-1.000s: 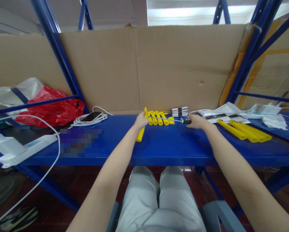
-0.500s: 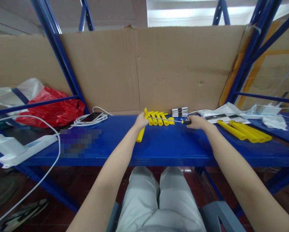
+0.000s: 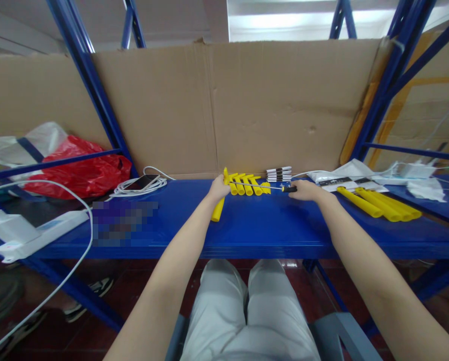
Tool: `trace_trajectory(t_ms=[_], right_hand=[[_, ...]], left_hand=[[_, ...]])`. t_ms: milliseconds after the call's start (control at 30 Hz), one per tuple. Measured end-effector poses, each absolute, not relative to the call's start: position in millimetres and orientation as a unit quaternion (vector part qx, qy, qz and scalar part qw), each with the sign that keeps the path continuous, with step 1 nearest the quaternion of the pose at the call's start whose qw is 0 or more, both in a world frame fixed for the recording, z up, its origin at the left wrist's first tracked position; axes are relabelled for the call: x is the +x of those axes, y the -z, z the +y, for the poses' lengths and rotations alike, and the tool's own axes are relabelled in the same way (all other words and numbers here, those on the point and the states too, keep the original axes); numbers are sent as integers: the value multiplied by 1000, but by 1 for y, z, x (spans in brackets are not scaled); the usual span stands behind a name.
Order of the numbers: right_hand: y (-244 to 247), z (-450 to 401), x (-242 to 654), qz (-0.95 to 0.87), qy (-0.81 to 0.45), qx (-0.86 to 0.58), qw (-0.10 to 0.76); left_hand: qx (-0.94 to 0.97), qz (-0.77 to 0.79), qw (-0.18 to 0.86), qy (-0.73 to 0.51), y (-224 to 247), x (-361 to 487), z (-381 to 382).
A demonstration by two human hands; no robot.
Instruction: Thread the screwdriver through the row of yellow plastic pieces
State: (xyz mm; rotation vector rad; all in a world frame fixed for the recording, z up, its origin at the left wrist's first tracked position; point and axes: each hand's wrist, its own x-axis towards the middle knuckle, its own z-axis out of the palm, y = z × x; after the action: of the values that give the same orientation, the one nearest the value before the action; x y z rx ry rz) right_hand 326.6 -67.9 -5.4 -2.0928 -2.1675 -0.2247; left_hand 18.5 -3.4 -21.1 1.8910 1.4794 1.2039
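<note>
My left hand (image 3: 219, 187) is closed around a yellow tube piece (image 3: 217, 210) with a pointed top, standing out at the left end of a row of several similar yellow pieces (image 3: 248, 185). In my right hand (image 3: 300, 190) is the black handle of a screwdriver (image 3: 273, 187). Its long metal shaft runs left across the front of the row, and its tip meets the yellow piece at my left hand. Behind the row, a stack of white and black markers (image 3: 279, 174) lies near the cardboard.
Several yellow tubes (image 3: 382, 205) lie at the right on the blue table (image 3: 254, 225). Coiled white cable (image 3: 141, 186), a power strip (image 3: 59, 228) and a red plastic bag (image 3: 85, 168) are at the left. Cardboard (image 3: 247, 110) stands behind. A person's shoe (image 3: 91, 298) is under the table.
My hands, the screwdriver and the yellow piece look unmoved. At the lower left, another person's foot has shifted to the right under the table.
</note>
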Motion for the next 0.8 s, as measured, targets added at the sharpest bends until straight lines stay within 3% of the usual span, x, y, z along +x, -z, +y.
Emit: trace_trajectory(t_ms=[800], right_hand=[[7, -66, 328, -717, 93, -687, 72]], left_hand=[[677, 546, 233, -436, 19, 20, -5]])
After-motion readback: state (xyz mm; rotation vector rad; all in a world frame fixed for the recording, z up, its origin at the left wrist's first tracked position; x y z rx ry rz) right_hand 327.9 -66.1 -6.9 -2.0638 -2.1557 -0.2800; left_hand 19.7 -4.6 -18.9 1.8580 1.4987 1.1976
